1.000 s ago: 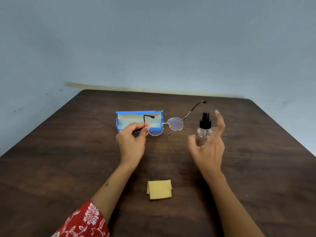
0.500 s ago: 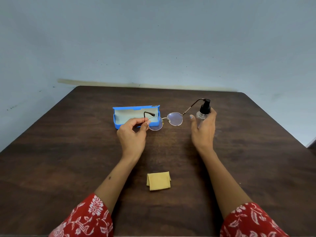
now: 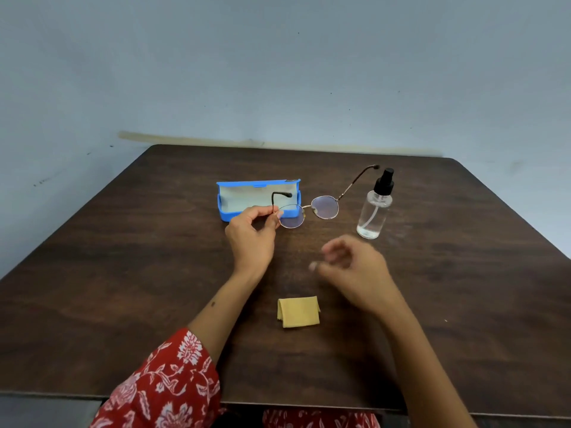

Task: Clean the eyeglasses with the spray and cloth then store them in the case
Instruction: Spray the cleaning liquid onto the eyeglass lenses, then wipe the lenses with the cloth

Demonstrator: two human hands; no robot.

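Round metal-framed eyeglasses [image 3: 324, 207] are held up over the table with their temples unfolded. My left hand [image 3: 251, 234] pinches them at the left lens hinge. A clear spray bottle [image 3: 374, 211] with a black pump top stands upright on the table to the right of the glasses, untouched. My right hand [image 3: 355, 270] hovers blurred below the bottle, fingers loosely curled and holding nothing. A folded yellow cloth [image 3: 298, 312] lies on the table close to me, between my forearms. The blue case [image 3: 258, 197] sits open behind my left hand, pale lining showing.
The dark wooden table [image 3: 123, 273] reaches to a pale blue wall at the back. Its front edge runs just below my red floral sleeves [image 3: 167, 384]. Bare wood lies to the left of the case and to the right of the bottle.
My right hand let go of the spray bottle, which now stands on the table, and drew back toward me and left. My left hand kept its hold on the glasses.
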